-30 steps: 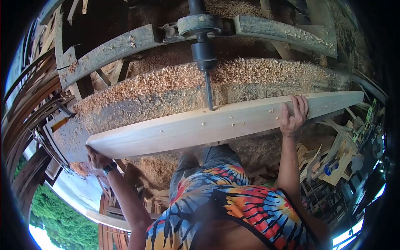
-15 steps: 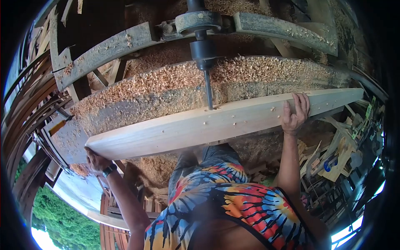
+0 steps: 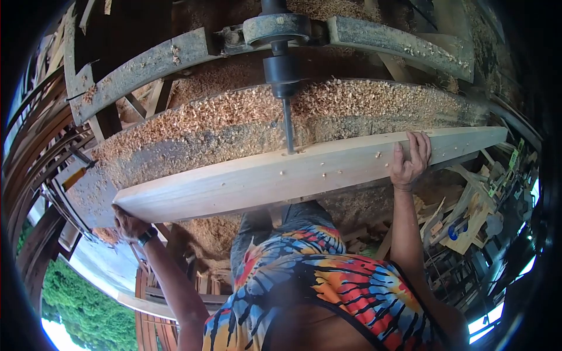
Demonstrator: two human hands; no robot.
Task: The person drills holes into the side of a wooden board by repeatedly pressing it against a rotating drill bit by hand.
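A long, pale wooden beam (image 3: 246, 186) lies across the workbench, with small chips on its face. My left hand (image 3: 130, 224), a band on its wrist, grips the beam's lower left end; some of its fingers are hidden under the wood. Towards the right end, my right hand (image 3: 411, 159) is closed over the beam, its fingers on the top edge and the thumb on the near face. Between the hands, a drill bit (image 3: 288, 126) hangs from a dark chuck (image 3: 282, 73). Its tip is at a slot in the beam's upper edge.
Wood shavings (image 3: 234, 111) are heaped behind the beam. A wooden rail (image 3: 404, 47) runs across the back beside the spindle. A yellow-handled tool (image 3: 76, 177) lies on the bench at the left. Scrap wood (image 3: 468, 219) is piled at the lower right.
The beam and both hands appear slightly further left in view. The spindle and surroundings have shifted a little the same way. Both hands keep their hold.
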